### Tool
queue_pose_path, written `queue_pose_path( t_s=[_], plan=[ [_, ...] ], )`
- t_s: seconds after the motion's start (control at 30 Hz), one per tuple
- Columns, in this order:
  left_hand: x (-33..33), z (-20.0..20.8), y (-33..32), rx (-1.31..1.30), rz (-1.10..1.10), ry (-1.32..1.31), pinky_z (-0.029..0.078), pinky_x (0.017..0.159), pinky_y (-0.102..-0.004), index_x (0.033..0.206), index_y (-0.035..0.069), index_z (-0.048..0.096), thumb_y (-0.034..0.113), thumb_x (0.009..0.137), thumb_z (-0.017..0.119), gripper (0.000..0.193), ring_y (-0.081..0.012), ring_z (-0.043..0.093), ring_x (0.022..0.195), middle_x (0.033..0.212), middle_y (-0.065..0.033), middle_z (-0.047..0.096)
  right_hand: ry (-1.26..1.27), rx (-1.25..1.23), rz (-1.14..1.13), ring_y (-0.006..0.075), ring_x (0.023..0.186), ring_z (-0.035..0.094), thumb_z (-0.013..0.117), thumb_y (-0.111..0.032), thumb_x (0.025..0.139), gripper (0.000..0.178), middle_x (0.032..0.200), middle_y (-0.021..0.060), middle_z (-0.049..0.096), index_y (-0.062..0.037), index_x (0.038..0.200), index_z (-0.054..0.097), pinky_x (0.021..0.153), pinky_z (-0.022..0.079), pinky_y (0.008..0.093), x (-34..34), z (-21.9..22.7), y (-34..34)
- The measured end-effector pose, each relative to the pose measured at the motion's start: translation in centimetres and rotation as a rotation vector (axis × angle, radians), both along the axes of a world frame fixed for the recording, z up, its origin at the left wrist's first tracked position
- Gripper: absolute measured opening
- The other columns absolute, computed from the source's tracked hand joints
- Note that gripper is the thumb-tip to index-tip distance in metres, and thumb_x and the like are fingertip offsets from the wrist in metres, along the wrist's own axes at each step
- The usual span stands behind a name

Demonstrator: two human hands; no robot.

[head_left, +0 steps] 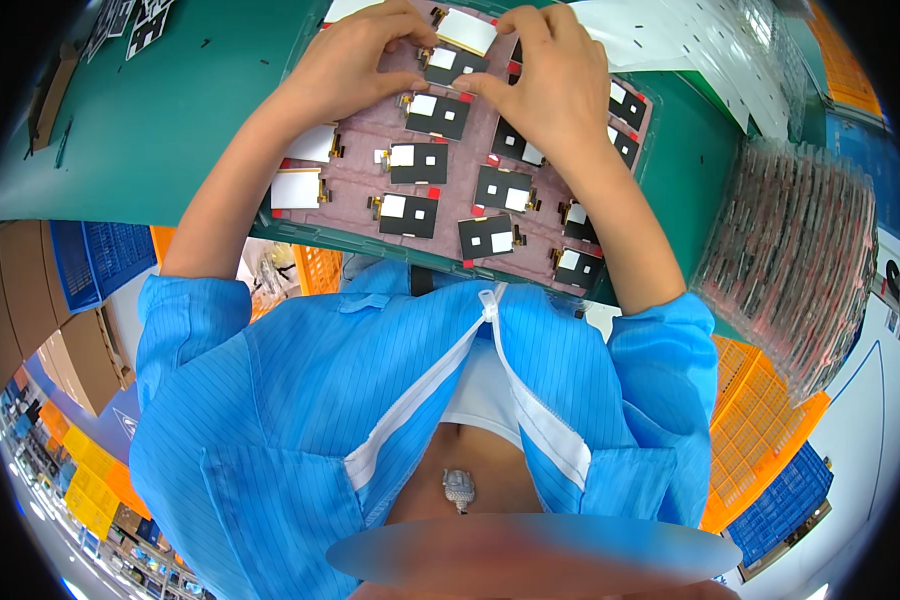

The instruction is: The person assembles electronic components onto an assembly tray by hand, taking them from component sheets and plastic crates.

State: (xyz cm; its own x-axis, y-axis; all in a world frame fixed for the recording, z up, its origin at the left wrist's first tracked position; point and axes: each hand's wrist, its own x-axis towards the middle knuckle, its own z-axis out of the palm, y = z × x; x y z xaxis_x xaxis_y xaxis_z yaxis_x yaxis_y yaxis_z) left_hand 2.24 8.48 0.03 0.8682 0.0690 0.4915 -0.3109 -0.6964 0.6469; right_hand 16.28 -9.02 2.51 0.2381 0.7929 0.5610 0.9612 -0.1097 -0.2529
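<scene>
A pinkish plastic tray (355,185) lies on the green table mat (170,110) in front of me. Its pockets hold several small black square display modules (410,213) with white patches and red tabs; two at the left (297,188) show pale faces. Over the tray's far edge, my left hand (355,62) and my right hand (552,85) meet on one pale rectangular module (467,30). Fingertips of both hands pinch its ends. My right thumb rests near another module (450,64) just below it.
A tall stack of clear trays (795,250) stands at the right on the mat. White sheets (670,40) lie at the far right. Orange crates (760,420) and blue crates (100,255) sit below the table edge. My blue striped coat (270,420) fills the lower view.
</scene>
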Motion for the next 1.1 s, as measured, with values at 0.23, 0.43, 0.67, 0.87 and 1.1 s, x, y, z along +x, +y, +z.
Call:
queue_pose_path(
  t_s=[0.23,0.43,0.67,0.87,1.1],
  plan=[
    [-0.6,1.3,-1.4,0.063,0.201,0.333,0.049,0.077,-0.0314,0.113,0.01,0.064,0.009,0.071,0.079,0.045,-0.0207,0.057,0.087,0.109,-0.0014,0.061,0.011,-0.245,-0.04,0.0215,0.076,0.058,0.084,-0.042,0.066,0.039,0.082,-0.0007,0.057,-0.0145,0.086,0.064,0.071,0.04,0.0364,0.7,-0.9,-0.5],
    [-0.3,0.3,-0.2,0.203,0.16,0.218,0.052,0.078,-0.0322,0.116,0.011,0.064,0.009,0.072,0.078,0.046,-0.0233,0.062,0.094,0.113,-0.0018,0.062,0.004,-0.13,0.034,0.0221,0.08,0.058,0.081,-0.036,0.068,0.027,0.08,0.0001,0.058,-0.0157,0.079,0.069,0.071,0.041,0.0383,1.3,-1.7,-0.2],
    [-0.3,1.5,0.6,0.108,0.137,0.341,0.052,0.081,-0.0364,0.108,0.013,0.067,0.011,0.071,0.076,0.039,-0.0284,0.062,0.098,0.109,-0.0054,0.062,0.081,-0.164,0.067,0.0266,0.081,0.059,0.067,-0.035,0.087,0.029,0.077,0.0062,0.061,-0.0101,0.073,0.072,0.07,0.044,0.0405,3.0,0.1,1.7],
    [2.2,5.7,3.4,0.082,0.175,0.35,0.051,0.069,-0.035,0.088,0.003,0.069,0.002,0.074,0.069,0.015,-0.0263,0.063,0.078,0.089,-0.0091,0.064,0.068,0.035,-0.069,0.0335,0.086,0.062,0.061,-0.02,0.089,0.015,0.084,0.0121,0.067,-0.012,0.093,0.074,0.072,0.052,0.0456,11.7,0.7,10.7],
    [14.7,3.7,12.5,0.169,0.306,0.236,0.049,0.067,-0.0308,0.094,0.003,0.073,0.013,0.083,0.071,0.015,-0.0168,0.059,0.071,0.081,-0.0078,0.066,0.006,-0.029,-0.292,0.0306,0.092,0.063,0.068,-0.026,0.084,0.019,0.097,0.0104,0.067,-0.0175,0.099,0.076,0.075,0.053,0.0424,18.3,-2.4,20.2]
  ],
)
